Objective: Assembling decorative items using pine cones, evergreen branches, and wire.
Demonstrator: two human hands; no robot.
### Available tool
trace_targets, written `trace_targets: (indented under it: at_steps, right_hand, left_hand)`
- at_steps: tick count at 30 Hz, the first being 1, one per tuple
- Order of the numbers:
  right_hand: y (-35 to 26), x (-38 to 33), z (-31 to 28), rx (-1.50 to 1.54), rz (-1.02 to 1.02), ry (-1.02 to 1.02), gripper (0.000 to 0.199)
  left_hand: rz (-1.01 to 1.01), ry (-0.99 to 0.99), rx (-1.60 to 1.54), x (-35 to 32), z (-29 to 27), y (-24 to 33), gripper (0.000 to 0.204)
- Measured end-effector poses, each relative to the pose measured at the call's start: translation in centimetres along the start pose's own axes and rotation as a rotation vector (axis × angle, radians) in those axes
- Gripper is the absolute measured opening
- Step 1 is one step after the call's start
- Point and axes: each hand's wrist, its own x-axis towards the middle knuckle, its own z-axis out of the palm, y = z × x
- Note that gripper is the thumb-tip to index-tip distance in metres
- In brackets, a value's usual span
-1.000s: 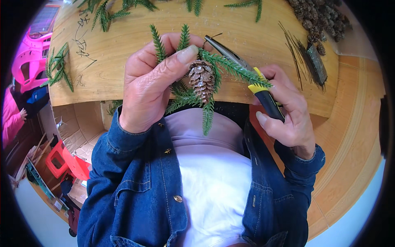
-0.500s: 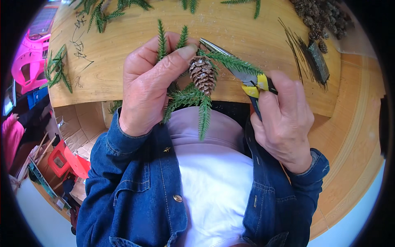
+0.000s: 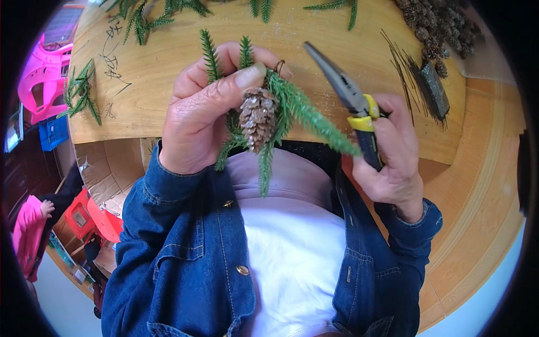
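Note:
My left hand pinches a green artificial pine sprig near its top. A brown pine cone with whitish specks hangs at the sprig's middle, just below my thumb. Dark wire curls into a small loop above my thumb tip. Several needle branches spread out around the cone. In my right hand are long-nose pliers with yellow and black handles. Their jaws look closed, point up and left, and stand apart from the sprig.
Loose green sprigs lie on the wooden table at the left and along the far side. Pine cones are heaped at the far right, near dark wires and a wrapped wire bundle. A person in a pink sleeve is at left.
The pliers have come away from the sprig's top and turned more upright. The cone and sprig have shifted slightly left, and the wire loop now shows. The pink-sleeved person has moved further into view.

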Motion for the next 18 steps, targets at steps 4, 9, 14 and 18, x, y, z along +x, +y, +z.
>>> trace_targets:
  at_steps: [4,9,14,18]
  right_hand:
    - [0.3,0.4,0.6,0.080,-0.055,-0.030,0.029]
    - [0.3,0.5,1.2,0.101,-0.095,-0.026,0.029]
    - [0.2,0.2,1.0,0.069,-0.030,-0.085,0.029]
    - [0.3,0.2,1.2,0.050,-0.052,-0.077,0.029]
  left_hand:
    - [-0.016,-0.020,-0.038,0.0,0.0,-0.2,0.024]
    - [-0.024,0.028,-0.079,-0.2,-0.3,-0.2,0.022]
    - [0.026,0.147,0.034,-0.3,0.2,-0.4,0.019]
    - [0.015,0.102,0.082,-0.3,-0.2,-0.5,0.019]
